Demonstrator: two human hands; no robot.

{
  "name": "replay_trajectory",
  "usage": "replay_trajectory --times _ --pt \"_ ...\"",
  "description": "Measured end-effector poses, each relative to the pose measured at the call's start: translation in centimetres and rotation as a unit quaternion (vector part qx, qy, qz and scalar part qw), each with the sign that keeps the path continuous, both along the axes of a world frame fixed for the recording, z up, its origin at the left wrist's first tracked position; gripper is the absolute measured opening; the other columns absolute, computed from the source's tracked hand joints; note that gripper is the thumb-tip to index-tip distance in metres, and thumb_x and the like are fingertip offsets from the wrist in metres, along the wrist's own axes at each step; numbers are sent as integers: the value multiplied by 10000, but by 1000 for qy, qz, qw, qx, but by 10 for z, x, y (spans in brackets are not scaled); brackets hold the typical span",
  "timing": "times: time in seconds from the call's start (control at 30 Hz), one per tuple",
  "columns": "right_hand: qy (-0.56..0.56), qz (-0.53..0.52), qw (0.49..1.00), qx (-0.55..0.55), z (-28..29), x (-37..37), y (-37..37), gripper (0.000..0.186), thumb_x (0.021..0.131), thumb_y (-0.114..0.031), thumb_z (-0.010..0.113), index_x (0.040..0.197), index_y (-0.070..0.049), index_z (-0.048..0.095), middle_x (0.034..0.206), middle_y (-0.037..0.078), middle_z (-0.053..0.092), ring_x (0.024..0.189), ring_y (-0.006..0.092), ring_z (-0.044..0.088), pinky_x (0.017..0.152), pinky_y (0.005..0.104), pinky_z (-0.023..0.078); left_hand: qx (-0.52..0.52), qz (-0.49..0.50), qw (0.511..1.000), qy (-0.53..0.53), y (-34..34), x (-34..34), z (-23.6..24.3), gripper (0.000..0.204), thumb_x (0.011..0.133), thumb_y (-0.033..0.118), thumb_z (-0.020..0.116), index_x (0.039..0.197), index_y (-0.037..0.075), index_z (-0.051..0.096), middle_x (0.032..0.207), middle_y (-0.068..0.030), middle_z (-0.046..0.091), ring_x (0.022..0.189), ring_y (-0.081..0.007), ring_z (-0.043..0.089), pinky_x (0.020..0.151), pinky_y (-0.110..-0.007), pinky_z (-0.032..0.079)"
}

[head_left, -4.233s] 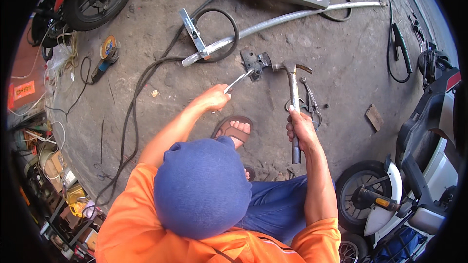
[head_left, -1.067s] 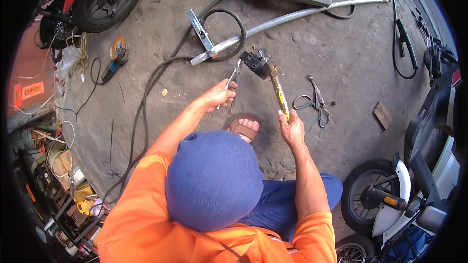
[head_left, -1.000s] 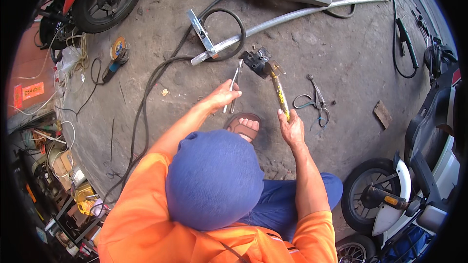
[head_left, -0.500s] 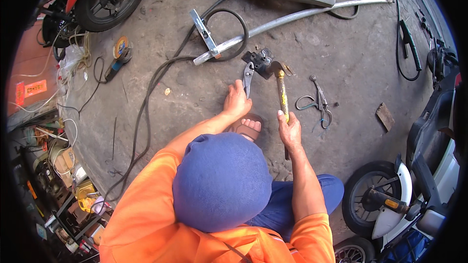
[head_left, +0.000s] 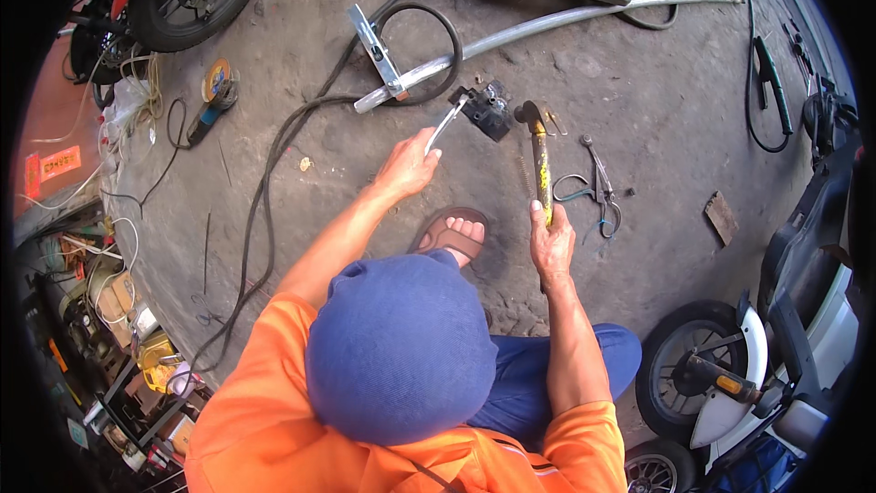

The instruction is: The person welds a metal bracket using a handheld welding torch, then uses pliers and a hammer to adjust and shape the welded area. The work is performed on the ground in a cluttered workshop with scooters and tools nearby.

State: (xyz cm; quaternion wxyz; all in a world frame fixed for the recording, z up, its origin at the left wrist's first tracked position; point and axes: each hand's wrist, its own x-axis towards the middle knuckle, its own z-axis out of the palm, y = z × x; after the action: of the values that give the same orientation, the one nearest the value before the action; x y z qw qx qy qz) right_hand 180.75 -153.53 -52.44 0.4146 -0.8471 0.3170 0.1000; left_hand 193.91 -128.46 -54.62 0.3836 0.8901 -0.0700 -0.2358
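My left hand (head_left: 408, 169) is closed round the handles of a pair of metal pliers (head_left: 444, 126). The jaws reach the left edge of a dark, greasy metal block (head_left: 491, 112) on the concrete floor; whether they grip it I cannot tell. My right hand (head_left: 553, 245) grasps a hammer (head_left: 542, 164) by its worn yellow handle, its dark head just right of the block. Close to the hammer's right side lies a pair of scissors (head_left: 602, 190) with a slim metal tool (head_left: 591, 153) against them. My sandalled foot (head_left: 453, 236) rests between my hands.
A long bent metal tube (head_left: 529, 34) lies ahead, beside a bracket (head_left: 376, 50) and a looped black cable (head_left: 315, 105). An angle grinder (head_left: 214, 105) lies at left. Motorbike wheels (head_left: 196, 0) stand far left and at lower right. A flat brown scrap (head_left: 721, 217) lies right.
My left hand has moved left and the pliers now slant with their jaws at the block. The hammer has shifted slightly right, in my right hand.
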Motion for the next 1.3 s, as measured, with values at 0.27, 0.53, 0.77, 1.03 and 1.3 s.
replay_trajectory --times 0.27,0.53,0.77,1.03,1.3 --pt "-7 69 996 -63 0 0 10 438 916 -454 588 842 -41 460 674 241 599 701 484 592 606 529 452 202 -131 970 40 -18 29 3 212 900 103 489 1042 -52 519 964 -282 638 911 -459 635 778 -504 519" --pt "68 138 982 -108 -11 0 8 424 929 -460 546 862 -49 466 727 261 625 748 495 600 648 568 448 276 -137 951 -11 -33 28 14 165 875 72 499 992 -39 529 937 -280 652 885 -435 670 747 -507 550" --pt "-41 89 993 -67 -3 7 13 402 927 -426 579 821 -56 462 632 233 573 653 478 580 580 523 443 272 -139 952 -17 -31 29 9 167 880 77 497 993 -39 538 941 -273 654 875 -423 675 743 -506 551" --pt "-47 93 991 -80 -8 -1 6 359 941 -388 563 891 -47 463 700 256 585 707 487 581 604 525 437 290 -149 945 -28 -33 29 10 169 899 94 484 992 -34 543 938 -256 652 863 -407 682 720 -489 560" --pt "11 100 992 -74 -9 3 4 427 934 -459 543 860 -47 457 723 274 609 730 511 576 638 569 431 297 -161 940 -43 -31 28 11 170 899 98 491 980 -38 553 925 -258 651 842 -404 687 697 -479 565"
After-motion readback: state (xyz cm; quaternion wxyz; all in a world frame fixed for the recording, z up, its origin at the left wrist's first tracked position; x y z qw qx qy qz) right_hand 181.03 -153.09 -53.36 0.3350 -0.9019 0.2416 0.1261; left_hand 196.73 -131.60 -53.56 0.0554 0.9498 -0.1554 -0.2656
